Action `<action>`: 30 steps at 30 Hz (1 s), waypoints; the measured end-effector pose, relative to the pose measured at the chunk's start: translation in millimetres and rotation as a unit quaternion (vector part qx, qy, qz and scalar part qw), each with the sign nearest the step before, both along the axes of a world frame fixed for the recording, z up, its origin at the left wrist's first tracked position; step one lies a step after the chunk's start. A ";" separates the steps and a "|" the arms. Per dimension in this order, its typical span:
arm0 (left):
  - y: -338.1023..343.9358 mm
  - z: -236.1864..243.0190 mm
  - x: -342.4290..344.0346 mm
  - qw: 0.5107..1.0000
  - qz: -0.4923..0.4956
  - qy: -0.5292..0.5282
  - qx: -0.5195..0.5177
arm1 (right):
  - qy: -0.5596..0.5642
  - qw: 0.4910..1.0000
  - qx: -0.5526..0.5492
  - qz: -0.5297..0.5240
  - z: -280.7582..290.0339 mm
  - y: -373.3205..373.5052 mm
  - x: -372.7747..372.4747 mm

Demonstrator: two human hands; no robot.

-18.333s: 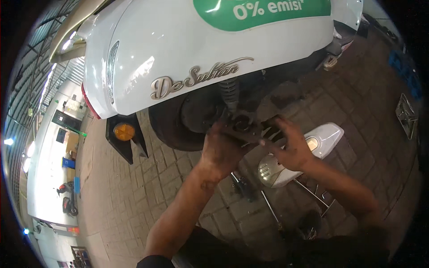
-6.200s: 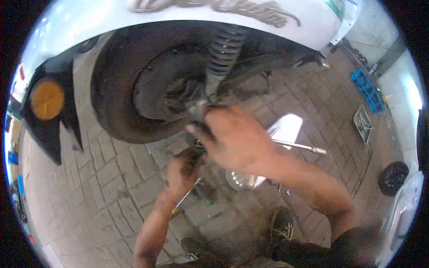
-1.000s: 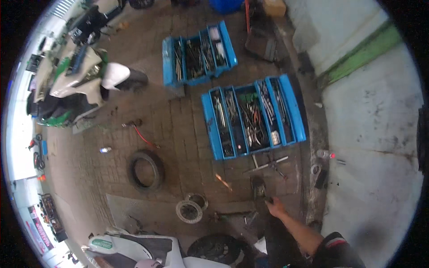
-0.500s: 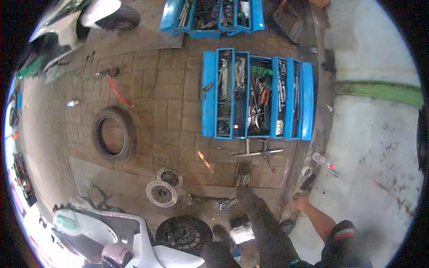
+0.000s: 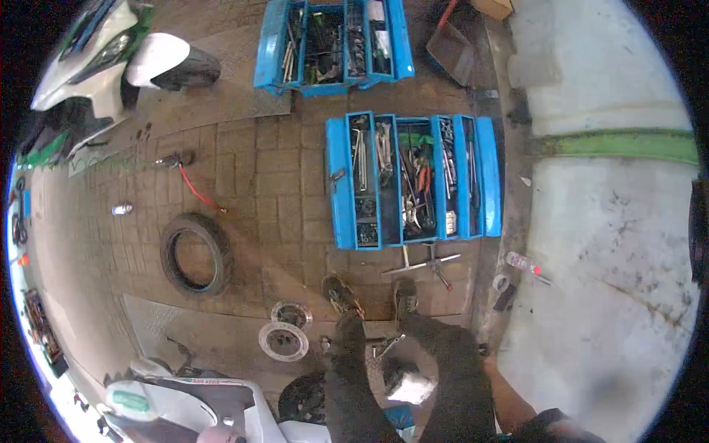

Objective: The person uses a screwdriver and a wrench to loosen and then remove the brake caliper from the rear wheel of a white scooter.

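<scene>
I see my legs and two shoes [image 5: 341, 295] on the pavers, facing an open blue toolbox [image 5: 340, 199] full of wrenches, pliers and other tools. A T-shaped metal tool [image 5: 413, 266] lies just below it. My right hand [image 5: 493, 369] hangs low at the right, beside my leg; its fingers are mostly hidden, so I cannot tell what they hold. My left hand is out of view. Two metal discs [image 5: 283, 341] lie left of my feet, beside a hammer-like tool and a wrench [image 5: 388, 347].
A second toolbox [image 5: 269, 52], a dustpan [image 5: 450, 55], a scooter [image 5: 96, 103], a loose tyre [image 5: 223, 258] and a red hose [image 5: 196, 188] are around. A white scooter body [image 5: 251, 410] and a wheel [image 5: 295, 402] sit behind me. A wall [image 5: 605, 221] runs along the right, with a bottle [image 5: 521, 262] at its base.
My left leg and shoe have stepped forward beside the right one. My right hand has moved lower, behind my leg. The view has shifted slightly.
</scene>
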State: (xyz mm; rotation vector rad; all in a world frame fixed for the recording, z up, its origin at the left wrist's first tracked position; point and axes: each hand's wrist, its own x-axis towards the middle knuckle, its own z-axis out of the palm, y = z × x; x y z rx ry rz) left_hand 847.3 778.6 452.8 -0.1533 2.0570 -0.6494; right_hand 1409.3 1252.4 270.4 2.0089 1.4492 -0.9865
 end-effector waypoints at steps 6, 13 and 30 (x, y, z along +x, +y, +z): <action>55.3 -100.3 -78.8 0.841 0.433 -0.179 0.271 | -0.045 0.971 -0.154 0.175 -45.7 -59.1 5.4; 346.4 -162.2 43.8 0.944 -0.015 -0.176 0.279 | 0.057 0.932 -0.251 0.257 -5.5 56.9 -116.1; 602.1 -137.3 0.5 0.946 -0.246 -0.126 0.170 | 0.100 0.988 0.098 -0.062 -147.9 131.9 -121.9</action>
